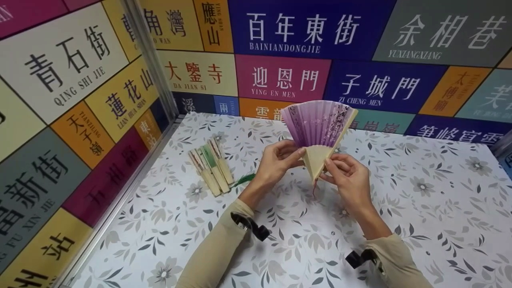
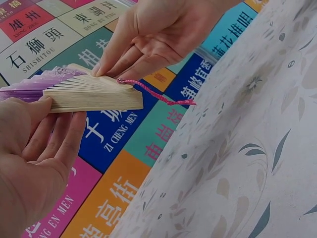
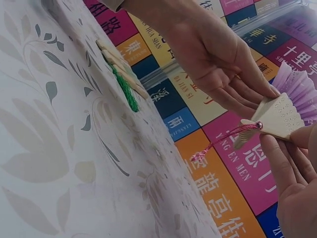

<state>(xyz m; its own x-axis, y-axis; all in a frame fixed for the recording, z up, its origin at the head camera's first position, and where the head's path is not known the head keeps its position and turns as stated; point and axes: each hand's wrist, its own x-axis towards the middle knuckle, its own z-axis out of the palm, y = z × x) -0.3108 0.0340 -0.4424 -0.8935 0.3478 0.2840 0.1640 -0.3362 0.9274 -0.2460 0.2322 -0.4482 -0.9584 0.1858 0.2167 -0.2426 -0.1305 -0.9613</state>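
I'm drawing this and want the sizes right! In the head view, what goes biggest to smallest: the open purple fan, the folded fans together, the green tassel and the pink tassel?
1. Open purple fan
2. Folded fans, counted together
3. Green tassel, though its end may be hidden
4. Pink tassel, very thin

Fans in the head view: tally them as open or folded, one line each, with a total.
Open fan, purple: 1
Folded fans, side by side on the table: 3
Total: 4
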